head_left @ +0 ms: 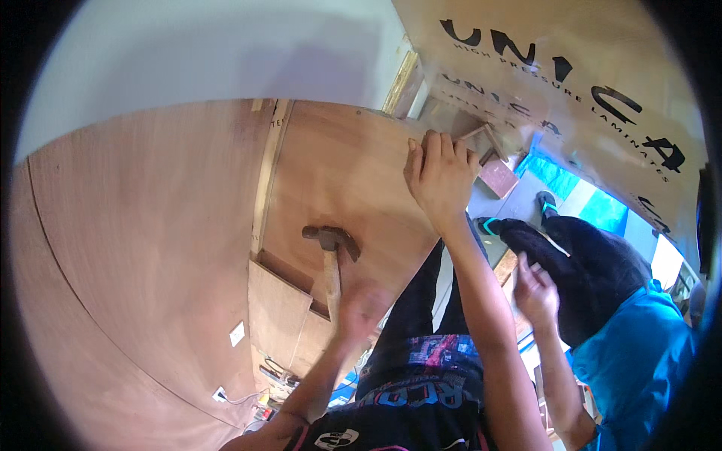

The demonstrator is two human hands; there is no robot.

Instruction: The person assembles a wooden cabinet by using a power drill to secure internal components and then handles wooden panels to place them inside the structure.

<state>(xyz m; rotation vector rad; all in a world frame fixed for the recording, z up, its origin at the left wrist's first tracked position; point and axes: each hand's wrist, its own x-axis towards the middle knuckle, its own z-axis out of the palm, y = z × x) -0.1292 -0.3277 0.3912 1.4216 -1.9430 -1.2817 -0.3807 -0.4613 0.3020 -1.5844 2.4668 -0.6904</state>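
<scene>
A claw hammer (329,239) with a dark head and a pale wooden handle shows against a brown wooden panel (323,169). Close by the handle is my left hand (362,310), its fingers smeared by motion; whether it grips the handle I cannot make out. My right hand (444,177) reaches up to the panel's far right corner, back of the hand toward me, fingers bent over the edge. The fingertips are partly hidden there. Below the hammer, a narrow recess (282,272) runs beside lighter wooden boards (278,312).
At right a co-worker in a blue shirt (635,346) bends close to my right arm, one hand (536,292) raised. A printed laminate sheet (571,68) slants across the upper right. Large wooden panelling (143,225) fills the left, with a white wall plate (237,334). Tools and wires (278,372) lie below.
</scene>
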